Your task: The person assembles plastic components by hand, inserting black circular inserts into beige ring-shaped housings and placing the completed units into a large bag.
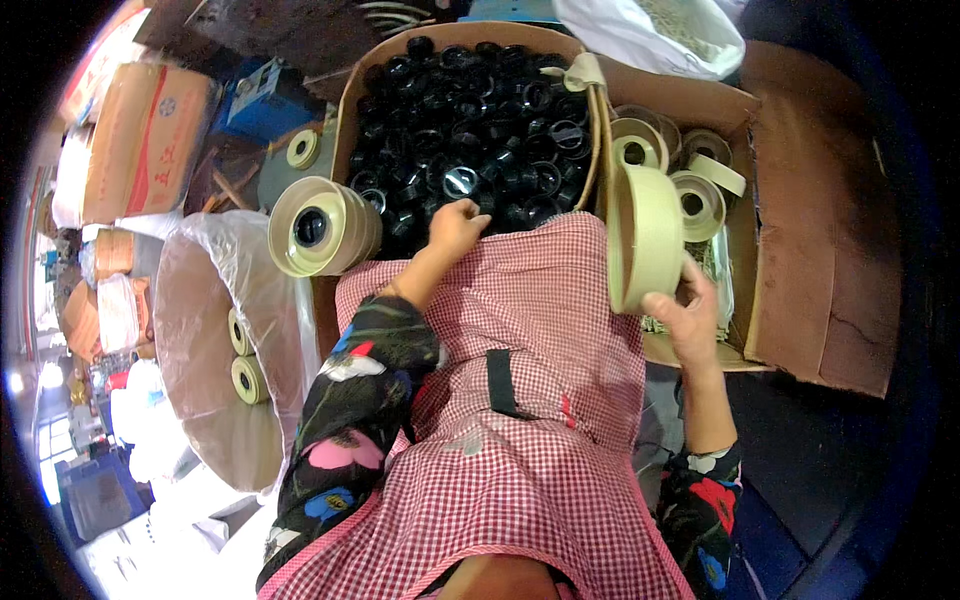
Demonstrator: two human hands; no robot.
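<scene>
My right hand (690, 318) holds a large cream roll of tape (645, 238) upright by its lower rim, over the box of tape rolls (745, 230). My left hand (456, 227) reaches into the cardboard box of black plastic rings (470, 110), fingers curled on the rings at its near edge; whether it grips one is hidden. A stack of cream rolls with a black core (320, 226) sits just left of that hand, on the box corner. A red checked apron (520, 400) covers my lap.
A plastic-lined drum (215, 350) at my left holds two finished rolls (244, 360). Cardboard boxes (145, 140) and a blue machine (262, 98) stand further left. A white bag (650, 35) lies behind the boxes. More cream rolls (700, 190) fill the right box.
</scene>
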